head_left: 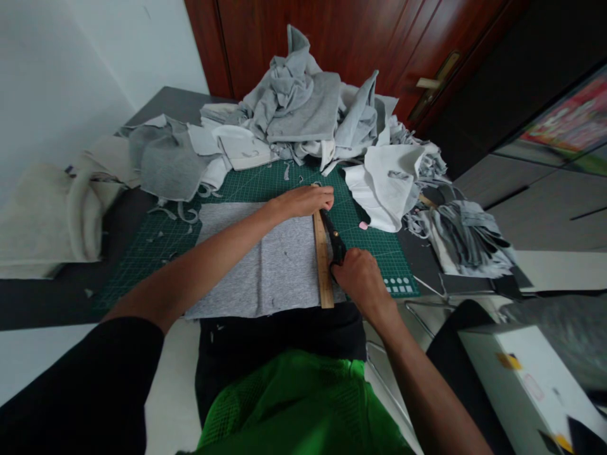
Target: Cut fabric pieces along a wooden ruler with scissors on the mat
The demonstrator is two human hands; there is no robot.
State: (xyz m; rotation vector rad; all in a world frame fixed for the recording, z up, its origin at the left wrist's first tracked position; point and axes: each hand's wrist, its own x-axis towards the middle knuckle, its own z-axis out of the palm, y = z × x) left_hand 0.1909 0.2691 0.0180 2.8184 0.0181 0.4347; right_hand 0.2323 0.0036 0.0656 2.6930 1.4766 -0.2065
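A piece of grey fabric (pixel 284 265) lies flat on a green cutting mat (pixel 398 253), with a fold line down its middle. Along its right side runs a wooden ruler (pixel 323 265). My left hand (pixel 310 201) is closed over the ruler's far end, close to the fabric's top right corner; what its fingers grip is hidden. In my right hand (pixel 360 275) are black scissors (pixel 336 235), gripped by the handles just right of the ruler. Their blades point away from me, toward my left hand, along the fabric's right edge.
Grey and white fabric scraps (pixel 303 107) are heaped at the back. A cream cloth (pixel 42 215) lies at left, a bundle of grey strips (pixel 469 237) at right. A small pink piece (pixel 363 225) sits on the mat. A white box (pixel 531 379) stands at lower right.
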